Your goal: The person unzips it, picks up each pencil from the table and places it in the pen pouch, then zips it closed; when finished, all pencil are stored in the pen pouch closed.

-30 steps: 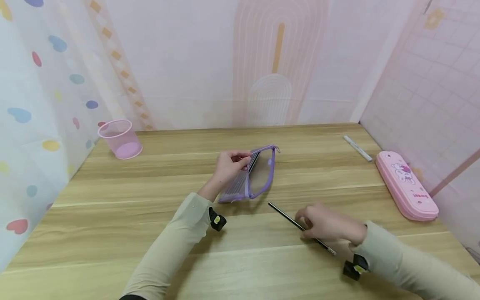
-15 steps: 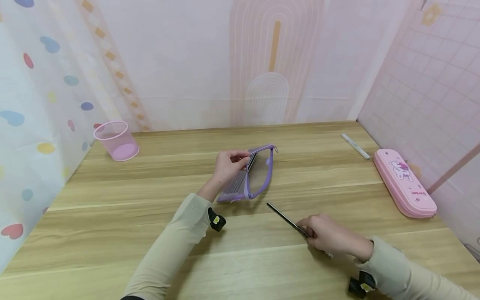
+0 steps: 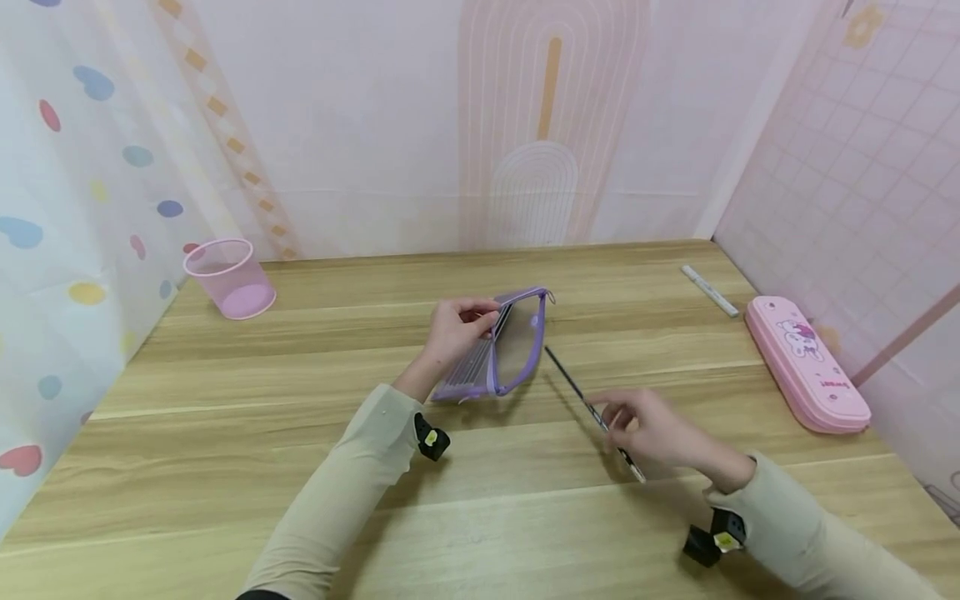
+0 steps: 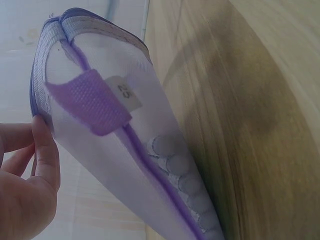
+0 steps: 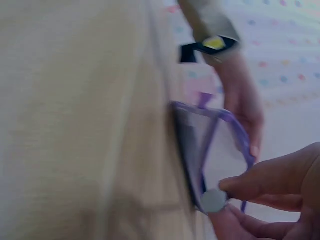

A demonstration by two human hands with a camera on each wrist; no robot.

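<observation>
My left hand (image 3: 459, 329) pinches the upper rim of a see-through zip pouch (image 3: 517, 354) with purple edging, its mouth held apart and facing right. Inside the pouch lie several slim sticks, their round ends (image 4: 177, 165) showing through the wall in the left wrist view. A purple fabric tab (image 4: 92, 102) sits on the pouch's end seam. Between thumb and fingers, my right hand (image 3: 652, 429) holds a thin dark pencil (image 3: 570, 382), raised off the table and tilted toward the pouch's mouth. The pencil's pale round end (image 5: 214, 200) faces the right wrist camera.
On the wooden table (image 3: 337, 350), a pink mesh cup (image 3: 243, 287) stands at the back left. A white pen (image 3: 708, 290) lies at the back right, near a pink pencil case (image 3: 810, 367) with a bunny print. Patterned cloth walls border the back and sides.
My right hand has picked the pencil up off the table and moved it up toward the pouch. The left hand keeps its hold on the pouch's rim.
</observation>
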